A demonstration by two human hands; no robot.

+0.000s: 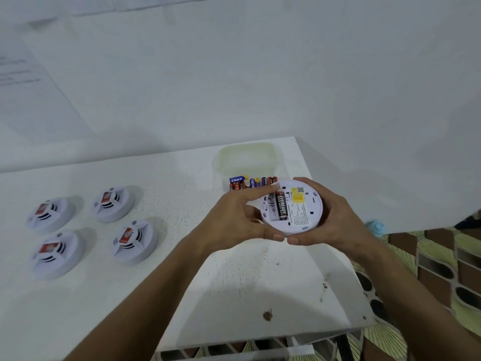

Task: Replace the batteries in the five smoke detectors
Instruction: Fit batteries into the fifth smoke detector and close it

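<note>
While the white surface (pixel 234 295) carries four smoke detectors (pixel 91 227) face up at my left and a clear tub of spare batteries (pixel 250 182) at the far edge, I hold the fifth detector (pixel 292 208) above it, back side up, compartment uncovered. My right hand (pixel 335 217) is clamped round its rim; my left hand (pixel 234 220) steadies the other side, forefinger laid across the top of the bay. One black battery (pixel 282 208) sits inside, the slot beside it looks vacant. I judge this the swap on the first unit; next I need a fingertip levering that cell out.
</note>
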